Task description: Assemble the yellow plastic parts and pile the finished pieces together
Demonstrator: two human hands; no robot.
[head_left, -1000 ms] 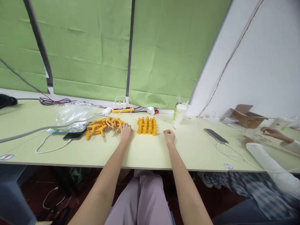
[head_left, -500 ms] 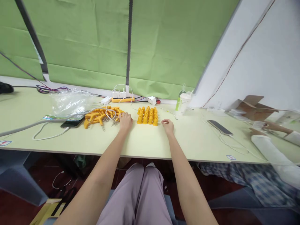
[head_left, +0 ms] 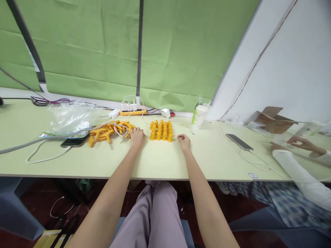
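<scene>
My left hand rests on the table with its fingers stretched forward, touching the right edge of a loose heap of yellow corkscrew handles. Metal spirals stick out of several of them. Nothing shows in this hand. Just right of it, yellow bell-shaped pieces stand upright in tidy rows, wide ends down. My right hand lies on the table to the right of these rows, apart from them. Its fingers are loosely curled with a small gap to the thumb, and I see nothing in them.
Clear plastic bags and a phone on a white cable lie left of the heap. Behind stand a power strip and a drink cup. Another phone lies to the right, near a co-worker's hands and a cardboard box.
My view has shifted slightly, so the table sits a little lower and further left. Both my hands keep their places beside the yellow pieces. The co-worker's hands have moved.
</scene>
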